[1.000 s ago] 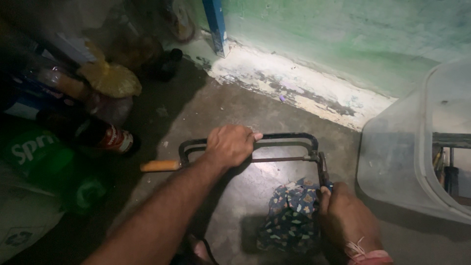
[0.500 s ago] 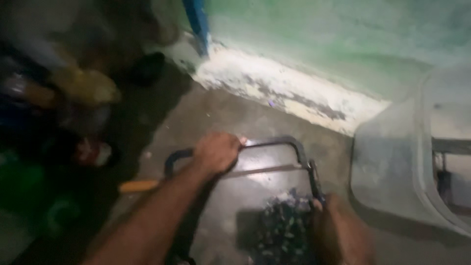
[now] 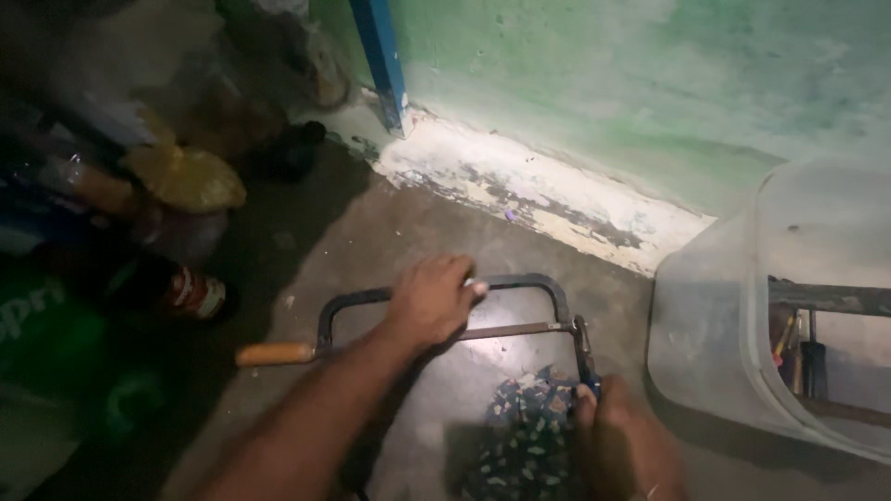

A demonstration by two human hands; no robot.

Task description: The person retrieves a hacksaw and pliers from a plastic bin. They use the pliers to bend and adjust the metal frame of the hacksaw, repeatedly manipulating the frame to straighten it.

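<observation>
Gripping the hacksaw [image 3: 445,320] frame, my left hand [image 3: 429,301] closes over its top; my right hand [image 3: 620,445] clamps the front end (on the floor [image 3: 390,241]). Blade could slip, nicking fingers.

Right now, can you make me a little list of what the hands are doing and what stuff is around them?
Place: concrete floor beside a green wall
Left hand: grips the top of the hacksaw frame
Right hand: at the saw's front end, next to a patterned cloth
Saw handle: wooden, pointing left, not held
Right side: clear plastic bin with tools inside
Left side: bottles and bags, dim and blurry
Back: blue post
</observation>
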